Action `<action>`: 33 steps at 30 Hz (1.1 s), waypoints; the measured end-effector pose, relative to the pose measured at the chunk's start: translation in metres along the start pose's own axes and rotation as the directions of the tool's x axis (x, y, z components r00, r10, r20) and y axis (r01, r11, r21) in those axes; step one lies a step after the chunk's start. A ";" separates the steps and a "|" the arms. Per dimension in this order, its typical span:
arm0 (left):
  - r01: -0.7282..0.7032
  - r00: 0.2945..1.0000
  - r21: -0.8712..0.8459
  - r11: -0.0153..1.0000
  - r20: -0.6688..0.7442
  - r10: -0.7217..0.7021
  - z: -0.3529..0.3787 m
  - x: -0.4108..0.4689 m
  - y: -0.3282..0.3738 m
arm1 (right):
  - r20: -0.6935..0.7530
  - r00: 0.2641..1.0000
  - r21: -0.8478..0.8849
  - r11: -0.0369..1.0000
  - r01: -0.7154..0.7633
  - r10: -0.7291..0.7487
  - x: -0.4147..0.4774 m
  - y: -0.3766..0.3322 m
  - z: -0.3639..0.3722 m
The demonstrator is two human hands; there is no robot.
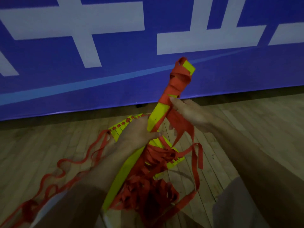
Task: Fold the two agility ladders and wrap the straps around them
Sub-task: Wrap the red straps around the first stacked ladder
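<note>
Yellow ladder bundle (158, 116) — red-strapped top

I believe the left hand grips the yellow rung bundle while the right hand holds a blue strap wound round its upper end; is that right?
Not quite: the head view shows the strap is red-orange, not blue. The left hand does grip the yellow rung bundle, and the right hand holds that strap.

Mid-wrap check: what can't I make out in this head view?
1. Head view: floor ladder mostly hidden behind left hand and held bundle.
2. Head view: held bundle's lower end buried under loose straps.
3. Head view: trailing strap blurred, its end cut off by the lower-left edge.
</note>
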State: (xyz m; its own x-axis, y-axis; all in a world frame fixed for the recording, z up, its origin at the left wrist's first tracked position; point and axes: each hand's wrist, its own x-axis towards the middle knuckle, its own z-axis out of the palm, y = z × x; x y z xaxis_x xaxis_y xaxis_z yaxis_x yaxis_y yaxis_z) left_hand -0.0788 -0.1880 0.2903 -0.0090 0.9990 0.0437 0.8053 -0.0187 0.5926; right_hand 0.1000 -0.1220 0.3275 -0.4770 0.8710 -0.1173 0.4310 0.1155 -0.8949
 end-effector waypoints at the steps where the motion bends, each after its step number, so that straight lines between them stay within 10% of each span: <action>1: 0.012 1.000 0.074 0.997 -0.028 -0.010 0.002 0.000 0.002 | 0.041 0.999 0.088 0.996 -0.029 0.026 0.000 -0.002 0.000; 5: 0.092 0.993 0.296 0.951 -0.100 -0.065 0.008 -0.004 0.016 | 0.118 0.993 0.239 0.970 -0.035 0.007 -0.011 -0.013 0.003; 10: 0.023 0.986 0.388 0.921 -0.160 0.042 0.012 -0.006 0.027 | -0.220 0.974 0.238 0.971 -0.005 0.059 -0.002 -0.009 0.019; 15: -0.148 0.971 0.241 0.959 -0.149 0.188 0.010 -0.007 0.026 | -0.254 0.967 0.334 0.940 0.067 0.022 -0.001 -0.016 0.006; 22: 0.021 0.988 -0.596 0.803 0.133 0.072 -0.006 -0.008 0.033 | -0.276 0.957 0.525 0.820 0.228 -0.090 -0.003 -0.018 -0.013; 33: 0.068 0.995 -0.602 0.796 0.099 -0.010 -0.011 -0.005 0.031 | 0.021 0.988 0.342 0.930 0.136 -0.152 -0.008 -0.009 -0.029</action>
State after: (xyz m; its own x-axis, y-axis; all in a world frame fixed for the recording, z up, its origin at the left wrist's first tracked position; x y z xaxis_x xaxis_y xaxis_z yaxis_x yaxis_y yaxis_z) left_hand -0.0607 -0.1939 0.3173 0.0420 0.9982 -0.0424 0.2831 0.0288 0.9586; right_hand 0.1221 -0.1159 0.3488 -0.5532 0.8330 0.0114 0.0734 0.0624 -0.9954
